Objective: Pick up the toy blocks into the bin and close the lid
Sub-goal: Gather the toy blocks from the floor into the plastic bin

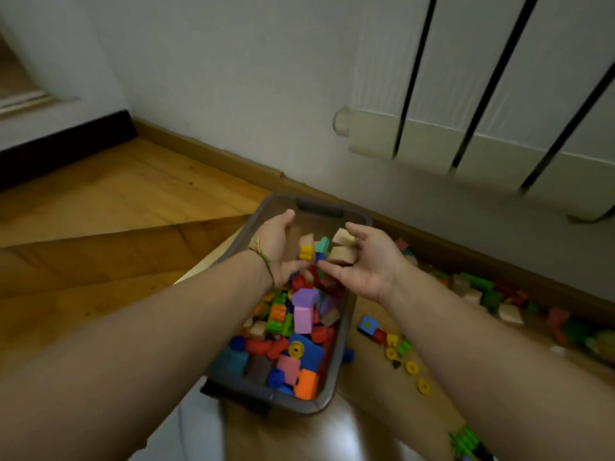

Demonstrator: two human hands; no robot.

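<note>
**Bin** point(299, 407), near end: heaped with mixed toy blocks point(303, 319). Over the bin's far half, the left hand point(279, 247) and right hand point(369, 261) are cupped side by side, fingers loosely spread, with pale wooden blocks point(341, 254) between them. Right of the bin, loose blocks point(479, 296) strew the floor. The blocks are probably light, rigid and smooth, best scooped from beneath in handfuls. No lid can be identified. Blur obscures whether the fingers touch the wooden blocks.
</note>
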